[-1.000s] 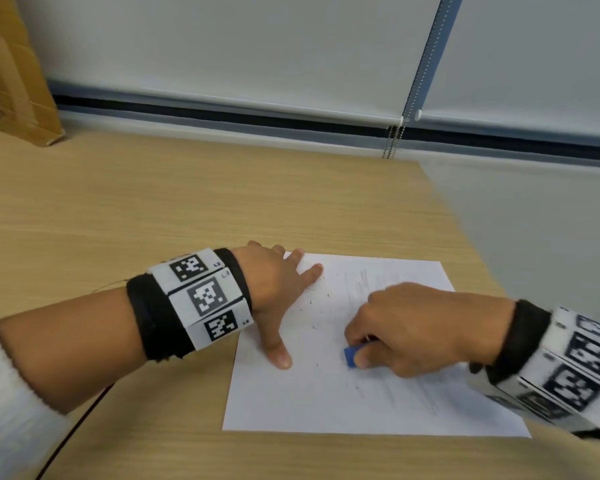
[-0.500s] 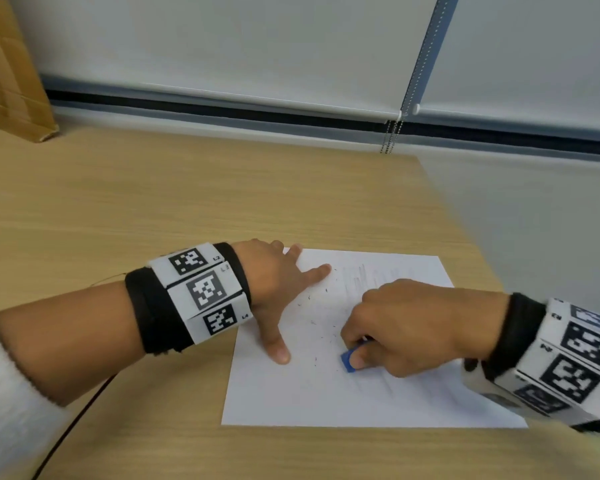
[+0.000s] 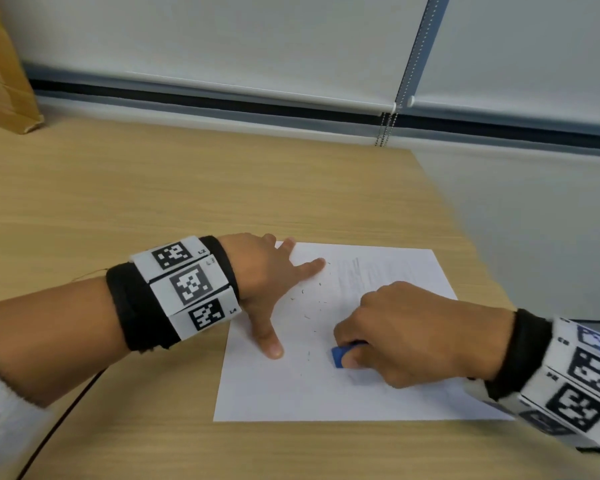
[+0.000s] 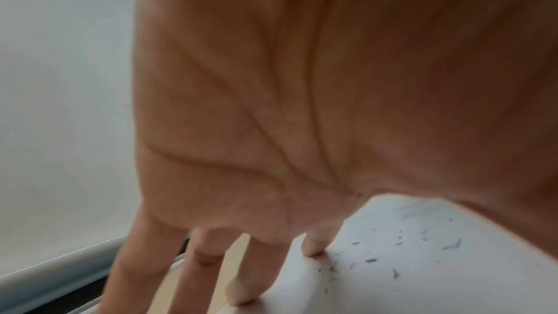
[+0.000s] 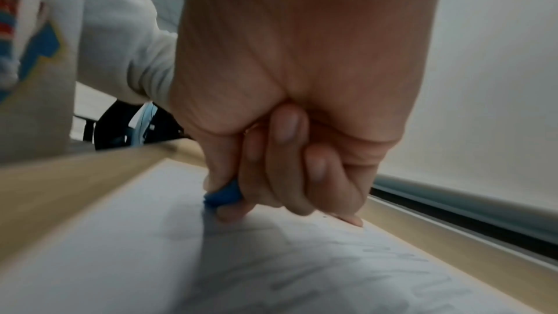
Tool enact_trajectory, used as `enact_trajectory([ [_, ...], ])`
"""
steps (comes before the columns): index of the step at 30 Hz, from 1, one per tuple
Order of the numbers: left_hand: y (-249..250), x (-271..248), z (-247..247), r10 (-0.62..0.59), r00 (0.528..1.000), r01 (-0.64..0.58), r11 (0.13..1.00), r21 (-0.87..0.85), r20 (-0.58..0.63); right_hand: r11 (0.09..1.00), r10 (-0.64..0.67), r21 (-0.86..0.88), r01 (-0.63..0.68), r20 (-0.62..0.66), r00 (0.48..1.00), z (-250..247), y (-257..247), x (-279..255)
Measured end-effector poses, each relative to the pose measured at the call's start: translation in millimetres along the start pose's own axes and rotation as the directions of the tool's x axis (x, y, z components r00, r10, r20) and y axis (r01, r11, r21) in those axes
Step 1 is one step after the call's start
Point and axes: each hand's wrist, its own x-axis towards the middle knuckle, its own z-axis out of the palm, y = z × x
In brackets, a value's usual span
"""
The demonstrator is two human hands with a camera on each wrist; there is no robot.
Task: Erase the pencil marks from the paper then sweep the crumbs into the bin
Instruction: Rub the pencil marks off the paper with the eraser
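Note:
A white sheet of paper (image 3: 291, 393) lies on the wooden table near its right front corner. Faint pencil marks (image 3: 357, 275) run across its upper middle, also seen as grey strokes (image 5: 377, 271) in the right wrist view. My right hand (image 3: 406, 334) pinches a blue eraser (image 3: 340, 355) between thumb and fingers and presses it on the paper (image 5: 120, 259); the eraser (image 5: 223, 195) shows under the fingertips. My left hand (image 3: 267, 282) lies flat with spread fingers on the paper's left edge. Dark eraser crumbs (image 3: 309, 306) are scattered between the hands, and crumbs (image 4: 371, 260) lie beside the fingers (image 4: 314, 245).
A cardboard box (image 3: 4, 81) stands at the back left of the table (image 3: 153, 188). Window blinds with a bead chain (image 3: 383, 129) hang behind. The table's right edge (image 3: 458, 216) runs close to the paper. A dark cable (image 3: 59, 424) trails off my left forearm.
The right hand with the eraser has shifted slightly left and toward me on the paper. The left hand has stayed in place. A few more crumbs lie on the sheet.

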Motion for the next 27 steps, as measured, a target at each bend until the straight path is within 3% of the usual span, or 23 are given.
enact_trajectory([
  [3,0.8,-0.5,-0.1,-0.006,1.000,0.006,1.000,-0.003,0.012,0.999,-0.015,0.040,0.011,0.084,0.996,-1.4,-5.1,-10.9],
  [7,0.7,1.7,-0.2,-0.006,1.000,0.006,1.000,0.002,0.016,0.996,0.093,0.007,-0.093,-0.038,0.995,-3.3,5.2,3.4],
  [12,0.0,-0.3,-0.4,-0.001,1.000,0.001,1.000,-0.007,0.019,0.997,-0.005,0.079,0.000,0.068,0.998,6.7,1.2,-11.6],
  [17,-0.5,0.5,-0.8,0.007,1.000,-0.007,1.000,0.000,0.022,0.994,0.090,0.060,-0.090,-0.007,0.996,5.9,9.8,-6.1],
  [21,-1.0,-0.5,-1.6,0.008,1.000,-0.008,1.000,-0.014,0.028,0.993,0.020,0.113,-0.033,0.112,0.994,3.7,-0.3,-15.3],
  [27,0.5,-1.6,-1.3,-0.009,1.000,0.009,1.000,0.007,0.010,0.993,0.102,0.058,-0.099,-0.062,0.993,2.8,16.5,4.7],
])
